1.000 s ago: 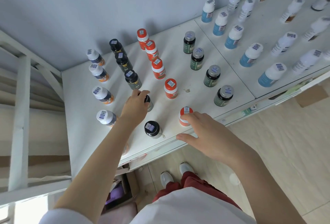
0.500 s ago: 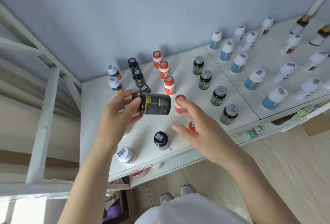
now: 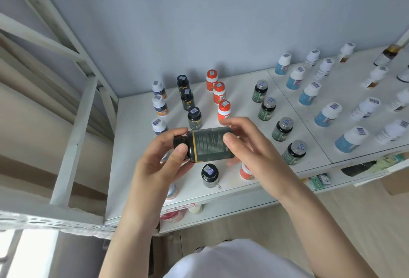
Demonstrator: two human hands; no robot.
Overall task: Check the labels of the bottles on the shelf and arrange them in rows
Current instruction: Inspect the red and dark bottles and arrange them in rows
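A black bottle (image 3: 208,143) with a yellow-edged label lies sideways in the air above the white shelf (image 3: 137,144). My left hand (image 3: 161,162) grips its cap end. At the other end my right hand (image 3: 250,147) holds its base, fingers curled over the top and thumb on the label. Behind it stand rows of bottles: three black-capped ones (image 3: 194,118), three orange ones (image 3: 224,110), white-capped ones (image 3: 159,106) at the left. One black-capped bottle (image 3: 209,174) and one orange bottle (image 3: 246,172) stand near the front edge, the orange one partly hidden by my right wrist.
Green bottles with grey caps (image 3: 282,129) stand in a diagonal row to the right, then blue bottles (image 3: 327,115) and white bottles (image 3: 365,108) on the neighbouring shelf board. A white metal frame (image 3: 73,136) rises at the left. Small boxes (image 3: 321,180) lie on the lower shelf.
My left hand lifted the black bottle off the shelf and turned it sideways. My right hand left the orange bottle at the front and took hold of the black bottle's base.
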